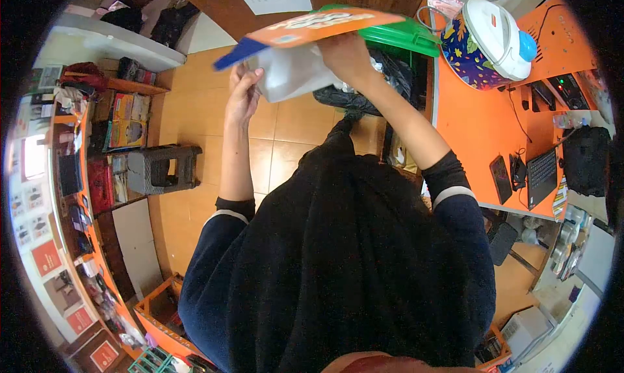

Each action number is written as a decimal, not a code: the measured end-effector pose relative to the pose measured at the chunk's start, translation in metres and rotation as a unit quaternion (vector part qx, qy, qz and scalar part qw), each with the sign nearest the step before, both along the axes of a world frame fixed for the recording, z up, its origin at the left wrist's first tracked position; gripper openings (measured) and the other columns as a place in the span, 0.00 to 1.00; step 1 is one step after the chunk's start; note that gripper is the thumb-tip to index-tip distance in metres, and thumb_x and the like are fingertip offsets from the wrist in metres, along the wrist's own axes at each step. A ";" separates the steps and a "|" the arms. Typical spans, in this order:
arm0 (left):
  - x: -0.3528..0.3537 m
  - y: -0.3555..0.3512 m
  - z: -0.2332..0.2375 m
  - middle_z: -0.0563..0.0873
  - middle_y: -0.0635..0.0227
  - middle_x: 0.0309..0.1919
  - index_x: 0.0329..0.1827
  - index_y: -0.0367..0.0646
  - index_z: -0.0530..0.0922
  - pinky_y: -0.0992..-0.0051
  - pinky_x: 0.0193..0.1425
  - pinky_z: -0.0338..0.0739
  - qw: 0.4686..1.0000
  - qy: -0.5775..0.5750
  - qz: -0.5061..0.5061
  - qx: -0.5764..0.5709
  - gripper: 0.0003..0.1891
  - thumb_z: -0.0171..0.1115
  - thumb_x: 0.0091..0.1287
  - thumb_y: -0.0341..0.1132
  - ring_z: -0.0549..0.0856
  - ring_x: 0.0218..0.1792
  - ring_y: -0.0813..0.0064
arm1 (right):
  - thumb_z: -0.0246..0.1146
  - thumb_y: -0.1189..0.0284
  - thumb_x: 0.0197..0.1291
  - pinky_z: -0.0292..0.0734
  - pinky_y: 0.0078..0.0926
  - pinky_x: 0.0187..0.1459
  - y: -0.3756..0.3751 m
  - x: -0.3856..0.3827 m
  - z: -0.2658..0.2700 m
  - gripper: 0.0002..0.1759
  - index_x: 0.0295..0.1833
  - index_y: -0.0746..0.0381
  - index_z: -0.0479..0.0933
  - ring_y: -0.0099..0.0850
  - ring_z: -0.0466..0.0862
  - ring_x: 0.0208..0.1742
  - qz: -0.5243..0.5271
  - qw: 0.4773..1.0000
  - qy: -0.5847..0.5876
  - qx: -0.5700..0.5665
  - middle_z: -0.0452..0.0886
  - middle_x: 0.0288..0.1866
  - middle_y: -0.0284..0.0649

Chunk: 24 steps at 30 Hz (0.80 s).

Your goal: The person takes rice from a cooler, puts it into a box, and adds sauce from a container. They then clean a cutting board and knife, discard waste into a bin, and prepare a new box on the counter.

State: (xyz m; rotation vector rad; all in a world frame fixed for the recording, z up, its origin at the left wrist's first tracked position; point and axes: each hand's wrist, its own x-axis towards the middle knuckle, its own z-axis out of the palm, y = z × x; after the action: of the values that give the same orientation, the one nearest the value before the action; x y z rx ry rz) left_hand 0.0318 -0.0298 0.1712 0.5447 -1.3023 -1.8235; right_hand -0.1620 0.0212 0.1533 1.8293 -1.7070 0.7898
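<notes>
Up ahead I hold an orange-and-blue printed cardboard piece [279, 34] with a whitish, slightly see-through sheet [296, 74] hanging under it. My left hand [244, 90] is closed on its left side, the thumb lying over the whitish sheet. On the other side, my right hand [346, 58] grips it below the orange panel, its fingertips hidden by the panel. Just beyond and under my right hand are a black plastic bag [393, 80] and a green lid [406, 38].
An orange desk [471, 152] on the right bears a patterned round container [465, 51] with a white lid, a laptop [543, 175] and a phone [501, 179]. On the left, a grey stool [153, 169] stands on the tiled floor [263, 152] beside shelves of books [127, 121].
</notes>
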 end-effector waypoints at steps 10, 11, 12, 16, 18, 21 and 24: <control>-0.050 -0.026 0.008 0.70 0.66 0.44 0.57 0.38 0.56 0.78 0.48 0.66 0.988 0.009 0.025 -0.151 0.34 0.58 0.43 0.24 0.71 0.44 0.78 | 0.53 0.63 0.48 0.60 0.34 0.54 -0.008 -0.040 0.000 0.22 0.50 0.57 0.66 0.37 0.67 0.53 0.034 0.943 -0.188 0.272 0.68 0.52 0.41; -0.054 -0.034 0.008 0.71 0.67 0.42 0.57 0.38 0.56 0.79 0.47 0.66 0.983 -0.018 0.023 -0.178 0.34 0.59 0.44 0.24 0.72 0.42 0.78 | 0.53 0.68 0.46 0.67 0.35 0.47 -0.003 -0.038 -0.002 0.16 0.43 0.60 0.71 0.39 0.73 0.46 0.070 0.960 -0.172 0.210 0.74 0.43 0.45; -0.057 -0.041 0.007 0.72 0.68 0.40 0.57 0.38 0.56 0.79 0.45 0.67 0.977 -0.047 0.022 -0.205 0.34 0.59 0.44 0.25 0.72 0.40 0.79 | 0.53 0.68 0.46 0.67 0.35 0.47 0.001 -0.040 -0.003 0.16 0.43 0.60 0.71 0.39 0.73 0.46 0.070 0.960 -0.172 0.210 0.74 0.43 0.45; -0.067 -0.072 0.012 0.73 0.66 0.38 0.55 0.37 0.57 0.79 0.41 0.70 0.991 -0.012 0.000 -0.130 0.31 0.59 0.46 0.25 0.74 0.38 0.77 | 0.51 0.74 0.43 0.72 0.35 0.37 0.019 -0.064 -0.016 0.09 0.28 0.64 0.76 0.41 0.78 0.35 -0.076 0.910 -0.002 0.408 0.77 0.31 0.48; -0.067 -0.085 0.013 0.72 0.61 0.40 0.55 0.37 0.56 0.76 0.41 0.73 0.997 0.000 -0.002 -0.075 0.30 0.57 0.49 0.29 0.74 0.40 0.72 | 0.50 0.74 0.44 0.72 0.37 0.36 0.019 -0.092 -0.046 0.09 0.29 0.63 0.75 0.43 0.77 0.34 -0.115 0.912 -0.037 0.392 0.77 0.30 0.49; -0.064 -0.089 0.022 0.69 0.59 0.44 0.56 0.37 0.55 0.75 0.43 0.73 0.997 0.002 -0.007 -0.072 0.30 0.57 0.50 0.31 0.72 0.44 0.70 | 0.49 0.75 0.44 0.71 0.40 0.35 0.025 -0.113 -0.064 0.10 0.30 0.62 0.75 0.45 0.77 0.33 -0.164 0.903 -0.098 0.384 0.76 0.29 0.51; -0.060 -0.088 0.028 0.66 0.58 0.48 0.57 0.38 0.54 0.72 0.46 0.72 0.997 0.020 -0.011 -0.075 0.31 0.56 0.50 0.34 0.69 0.49 0.68 | 0.49 0.72 0.41 0.72 0.39 0.34 0.018 -0.146 -0.125 0.11 0.27 0.65 0.75 0.47 0.77 0.33 -0.131 0.859 -0.185 0.459 0.76 0.31 0.53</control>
State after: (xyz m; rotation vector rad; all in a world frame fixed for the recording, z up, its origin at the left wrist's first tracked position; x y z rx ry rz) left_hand -0.0279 -0.1181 0.1991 0.4115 -1.4094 -1.7281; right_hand -0.3081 0.0390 0.0286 1.9777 -2.8551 0.1867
